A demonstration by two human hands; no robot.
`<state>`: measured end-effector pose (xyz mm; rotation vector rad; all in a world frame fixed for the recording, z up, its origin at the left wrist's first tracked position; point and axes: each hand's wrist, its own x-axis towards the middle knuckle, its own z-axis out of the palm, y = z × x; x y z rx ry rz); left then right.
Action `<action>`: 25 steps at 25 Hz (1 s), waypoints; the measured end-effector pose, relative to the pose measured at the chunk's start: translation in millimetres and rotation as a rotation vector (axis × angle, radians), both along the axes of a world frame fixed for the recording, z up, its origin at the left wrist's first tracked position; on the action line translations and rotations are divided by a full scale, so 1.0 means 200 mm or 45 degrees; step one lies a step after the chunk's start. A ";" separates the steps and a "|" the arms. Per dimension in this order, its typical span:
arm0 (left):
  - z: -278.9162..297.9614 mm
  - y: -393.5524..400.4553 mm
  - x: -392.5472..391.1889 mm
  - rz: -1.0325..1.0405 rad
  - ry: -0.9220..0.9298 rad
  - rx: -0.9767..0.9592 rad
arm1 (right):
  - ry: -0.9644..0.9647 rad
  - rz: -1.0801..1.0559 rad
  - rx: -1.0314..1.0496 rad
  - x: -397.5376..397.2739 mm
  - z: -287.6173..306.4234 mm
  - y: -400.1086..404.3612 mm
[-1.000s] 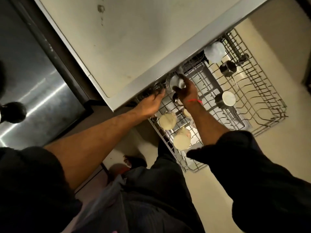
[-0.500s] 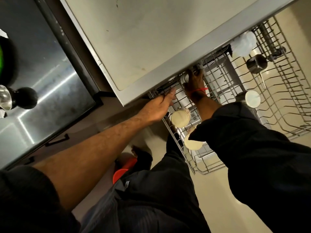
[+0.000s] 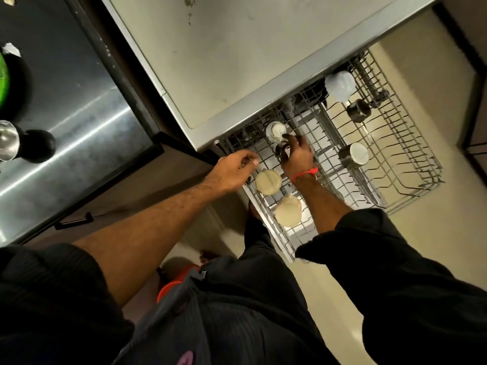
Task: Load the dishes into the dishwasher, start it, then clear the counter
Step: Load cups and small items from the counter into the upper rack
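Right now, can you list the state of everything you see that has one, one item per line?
Dishwasher rack: pulled out, partly loaded.
Two cream cups: upside down in the rack.
Steel cup: in the rack, on its side.
Dark cup: gripped by the right hand, going into the rack.
Left hand: fingers curled at the rack's edge; grip unclear.

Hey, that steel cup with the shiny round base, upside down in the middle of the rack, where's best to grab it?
Judging by its pose, grip the steel cup around its dark side wall, coming from above. It sits mouth down with open wire around it.
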<state>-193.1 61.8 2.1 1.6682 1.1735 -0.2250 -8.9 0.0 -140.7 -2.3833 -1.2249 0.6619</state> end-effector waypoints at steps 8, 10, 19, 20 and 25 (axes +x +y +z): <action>0.10 -0.17 -0.64 0.109 -0.151 0.269 | 0.233 0.122 0.370 -0.63 0.36 -0.23; 0.14 -0.21 -0.88 0.174 -0.171 0.384 | 0.302 0.241 0.467 -0.87 0.47 -0.21; 0.27 -0.44 -1.89 0.752 -0.227 0.751 | 0.388 0.980 0.549 -1.94 0.91 0.01; 0.29 -0.47 -1.99 0.823 -0.225 0.805 | 0.394 1.055 0.553 -2.05 0.94 0.03; 0.40 -0.60 -2.43 1.340 -0.181 0.969 | 0.473 1.375 0.595 -2.56 1.08 0.13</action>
